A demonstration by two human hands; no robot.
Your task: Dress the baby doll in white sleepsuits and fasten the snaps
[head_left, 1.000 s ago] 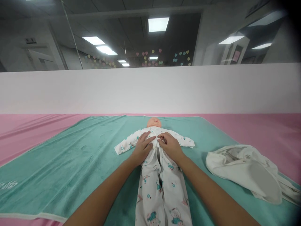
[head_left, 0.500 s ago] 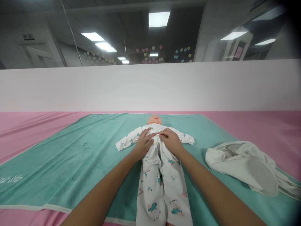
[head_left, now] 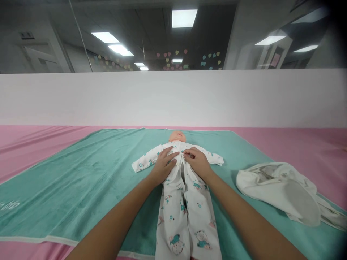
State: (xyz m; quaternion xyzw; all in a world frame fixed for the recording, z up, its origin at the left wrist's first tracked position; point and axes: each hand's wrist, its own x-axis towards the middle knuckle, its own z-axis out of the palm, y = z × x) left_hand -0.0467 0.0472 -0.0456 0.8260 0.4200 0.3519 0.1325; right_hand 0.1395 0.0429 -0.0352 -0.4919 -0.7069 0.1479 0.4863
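Hardly anything has shifted: left hand stays flat and open on the plastic baby doll in white animal-print sleepsuit, right hand pinching its front placket (lengthwise on the teal plush towel, head pointing away, feet near).

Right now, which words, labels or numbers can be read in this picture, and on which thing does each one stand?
Pale lettering at the left edge of the teal plush towel: cut off and blurred, unreadable.
Small dark sign on the far wall: too small to read.
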